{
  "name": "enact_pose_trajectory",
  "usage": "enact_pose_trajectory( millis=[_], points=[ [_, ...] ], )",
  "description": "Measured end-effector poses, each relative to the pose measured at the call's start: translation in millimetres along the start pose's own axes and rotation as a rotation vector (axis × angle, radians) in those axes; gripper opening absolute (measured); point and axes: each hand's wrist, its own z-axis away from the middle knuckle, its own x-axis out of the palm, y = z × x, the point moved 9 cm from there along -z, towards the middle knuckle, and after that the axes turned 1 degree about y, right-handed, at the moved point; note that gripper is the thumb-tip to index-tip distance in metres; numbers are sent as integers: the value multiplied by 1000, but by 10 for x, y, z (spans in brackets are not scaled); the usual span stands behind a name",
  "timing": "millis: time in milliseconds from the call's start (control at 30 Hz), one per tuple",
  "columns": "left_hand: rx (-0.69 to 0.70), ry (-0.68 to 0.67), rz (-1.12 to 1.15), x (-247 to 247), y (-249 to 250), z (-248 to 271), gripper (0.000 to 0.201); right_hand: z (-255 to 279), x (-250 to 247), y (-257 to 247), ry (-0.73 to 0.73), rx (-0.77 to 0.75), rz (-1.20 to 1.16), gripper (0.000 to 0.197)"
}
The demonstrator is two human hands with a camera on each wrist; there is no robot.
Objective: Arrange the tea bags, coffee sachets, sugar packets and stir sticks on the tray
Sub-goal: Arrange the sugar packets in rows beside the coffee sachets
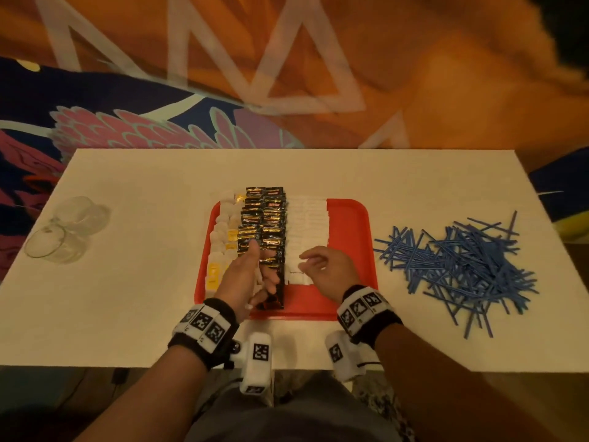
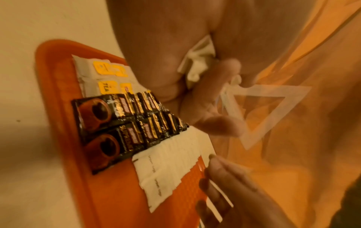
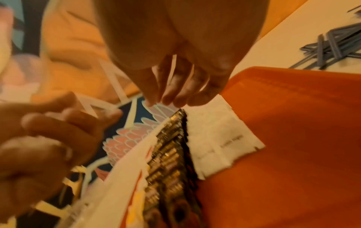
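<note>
We see a white desk standing on a patterned rug in orange, navy and pink. A red tray sits at the middle of the desk, near its front edge. To the right of the tray, well apart from it, blue sticks lie in a loose, crossed heap on the desk. At the far left of the desk two glasses lie on their sides, touching each other.

On the tray we find three rows running front to back. Tea bags with yellow tags fill the left edge, black and gold sachets overlap in a double row at the middle, and white sugar packets overlap just to their right. The right part of the tray is bare.

Our left hand hovers over the near end of the sachets, its fingers curled round a crumpled tea bag with the thumb pointing forward. Our right hand hangs over the near sugar packets, fingers loosely bent and apart, gripping nothing. Both wrists wear black bands with printed markers.
</note>
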Motion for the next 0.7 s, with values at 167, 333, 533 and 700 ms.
enact_pose_trajectory(
  millis=[167,333,533,700],
  points=[
    [-82,-180,60,441,110,74,79,110,-10,-485,-184,-121,-88,19],
    [-113,-323,32,750,218,183,87,244,-78,-650,-282,-118,-132,11],
    [-87,-419,59,898,302,237,85,288,-366,-632,-68,-15,-274,19],
    [143,-305,-165,829,446,258,38,254,-622,-554,151,43,-260,16]
  ],
)
